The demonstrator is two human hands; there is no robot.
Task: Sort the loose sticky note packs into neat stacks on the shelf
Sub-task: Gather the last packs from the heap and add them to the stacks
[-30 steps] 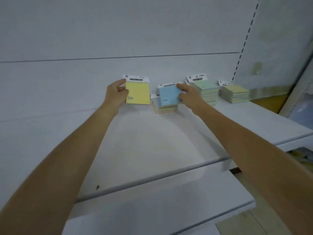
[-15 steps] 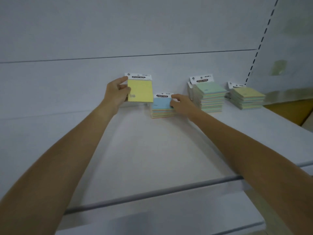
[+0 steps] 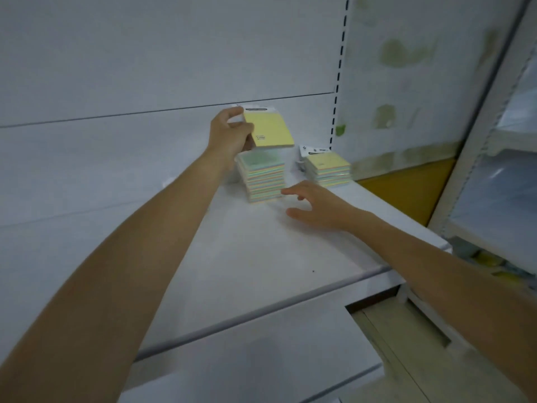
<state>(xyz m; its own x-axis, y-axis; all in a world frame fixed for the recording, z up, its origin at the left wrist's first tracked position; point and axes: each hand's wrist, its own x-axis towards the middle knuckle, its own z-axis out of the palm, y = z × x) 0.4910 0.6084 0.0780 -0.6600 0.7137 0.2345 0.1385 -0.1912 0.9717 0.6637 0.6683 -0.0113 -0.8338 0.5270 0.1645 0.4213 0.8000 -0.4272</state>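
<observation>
pack [image 3: 273,130] now above tall stack [image 3: 263,179]

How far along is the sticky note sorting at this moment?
Done: a taller stack and a shorter stack to its right stand tidy on the shelf. In hand: the left hand holds a yellow pack above the taller stack; the right hand is open beside that stack's foot. Left: setting this pack down. No other loose packs show in this view.
</observation>
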